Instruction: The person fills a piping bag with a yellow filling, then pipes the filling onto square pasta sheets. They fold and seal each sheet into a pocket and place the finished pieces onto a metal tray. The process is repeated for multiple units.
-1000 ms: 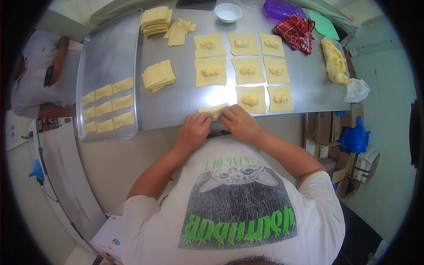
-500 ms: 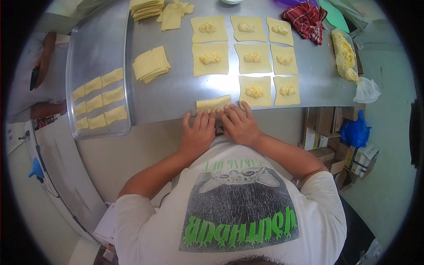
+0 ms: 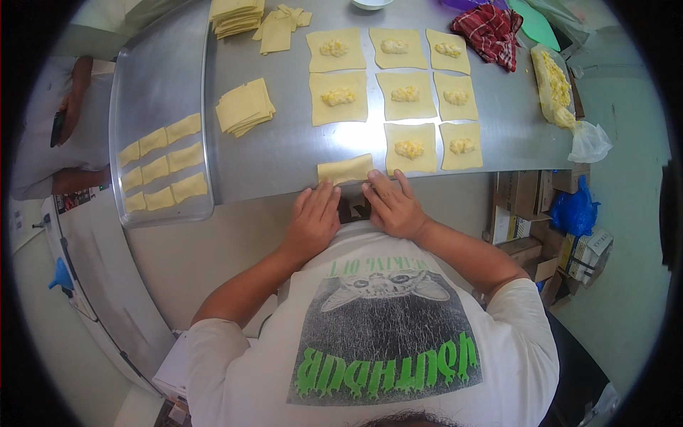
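A folded pastry sheet (image 3: 345, 169) lies at the near edge of the metal table, its long side toward me. My left hand (image 3: 313, 219) has its fingers stretched out, the tips at the near left side of the fold. At the fold's right end are the fingertips of my right hand (image 3: 395, 208), fingers also extended and slightly spread. Neither hand grips anything. Just to the right, a flat dough square (image 3: 410, 164) carries a mound of pale yellow filling (image 3: 409, 149). Several more filled squares (image 3: 340, 114) are laid out in rows beyond it.
On the left, a metal tray (image 3: 160, 78) holds several folded pastries (image 3: 155, 169). Stacks of plain dough sheets (image 3: 243, 107) sit beside it. A bag of filling (image 3: 551, 85) and a red checked cloth (image 3: 489, 35) lie at right. Another person's arm (image 3: 75, 99) shows beyond the tray.
My hands have drawn apart: the left has shifted slightly left and toward me, and the right hand's fingers have moved a little. The folded sheet stays in nearly the same place.
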Demonstrator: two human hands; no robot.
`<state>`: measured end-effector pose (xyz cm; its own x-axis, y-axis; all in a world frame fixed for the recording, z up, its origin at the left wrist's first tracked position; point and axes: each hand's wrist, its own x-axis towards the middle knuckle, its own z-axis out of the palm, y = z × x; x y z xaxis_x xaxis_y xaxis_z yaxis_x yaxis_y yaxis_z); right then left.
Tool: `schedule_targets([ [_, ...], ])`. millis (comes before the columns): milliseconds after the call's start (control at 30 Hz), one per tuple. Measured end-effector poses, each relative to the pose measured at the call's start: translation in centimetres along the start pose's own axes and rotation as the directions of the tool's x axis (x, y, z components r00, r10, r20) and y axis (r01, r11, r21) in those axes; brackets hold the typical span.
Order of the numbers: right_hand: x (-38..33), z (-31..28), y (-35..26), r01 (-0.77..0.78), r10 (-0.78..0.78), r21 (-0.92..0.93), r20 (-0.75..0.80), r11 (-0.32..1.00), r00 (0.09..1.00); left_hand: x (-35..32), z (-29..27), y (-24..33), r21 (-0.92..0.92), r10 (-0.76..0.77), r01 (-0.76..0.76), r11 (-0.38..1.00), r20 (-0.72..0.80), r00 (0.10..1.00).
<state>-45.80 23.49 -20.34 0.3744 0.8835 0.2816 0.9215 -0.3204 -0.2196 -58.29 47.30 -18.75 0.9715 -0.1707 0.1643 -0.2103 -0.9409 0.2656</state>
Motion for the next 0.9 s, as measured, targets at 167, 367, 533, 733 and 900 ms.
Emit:
schedule_targets([
  [167, 2.1, -0.8, -1.1, -0.131, 0.130, -0.102, -0.014, 0.986, 0.991, 0.7, -0.1, 0.1, -0.039, -0.051, 0.047, 0.998, -0.096, 0.994],
  [367, 3.9, 0.4, -1.2, -0.256, 0.266, -0.080, 0.149, 0.963, 0.952, 1.6, 2.0, -0.4, -0.089, -0.167, 0.174, 0.981, 0.080, 0.983],
  [533, 4.4, -0.5, -0.7, -0.268, 0.278, -0.073, 0.257, 0.961, 0.926, 1.6, 2.5, -0.4, -0.061, -0.172, 0.179, 0.982, 0.108, 0.979],
  [733, 4.5, -1.9, -0.2, -0.313, 0.284, 0.080, 0.255, 0.946, 0.924, 1.1, 2.0, -0.5, -0.107, -0.206, 0.206, 0.973, 0.012, 0.979],
  [900, 4.3, -1.0, -0.4, -0.343, 0.351, -0.082, 0.303, 0.936, 0.886, 1.9, 1.8, -0.2, -0.024, -0.300, 0.309, 0.951, 0.174, 0.938],
])
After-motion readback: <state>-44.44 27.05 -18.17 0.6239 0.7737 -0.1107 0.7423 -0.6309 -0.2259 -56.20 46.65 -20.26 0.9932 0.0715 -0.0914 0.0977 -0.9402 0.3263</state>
